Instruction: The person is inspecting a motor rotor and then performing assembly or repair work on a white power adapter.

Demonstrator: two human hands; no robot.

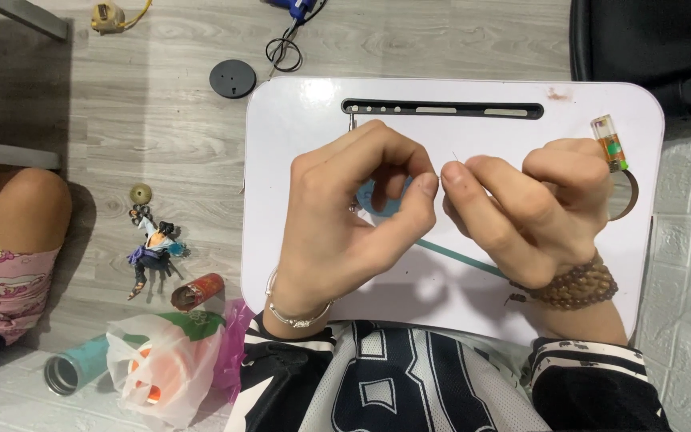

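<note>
While both hands meet over the middle of the white table (297, 120), the work between them is very small. The left hand (353, 224) has thumb and forefinger pinched together, tips almost touching those of the right hand (521, 216), which is pinched shut on a thin needle (456, 159); only its fine point shows above the fingertips. Whether the left pinch holds a thread end I cannot tell, as nothing shows between those fingertips. Under the hands lies a teal strip (461, 258) running out toward the right wrist, with a bluish curved piece (379, 204) half hidden behind the left fingers. A silver bangle (297, 316) sits on the left wrist, and a brown bead bracelet (581, 286) on the right.

Further out, a lighter with green and orange inside (609, 142) stands near the table's right edge, just beside a dark ring (629, 196). On the wooden floor to the left are a small figurine (152, 248), a plastic bag (165, 364), a teal can (73, 370) and a black disc (233, 78).

As I judge it, the needle could prick a fingertip, the pinches being so close, or slip and fall to the cluttered floor, where so thin a thing would be hard to find.
</note>
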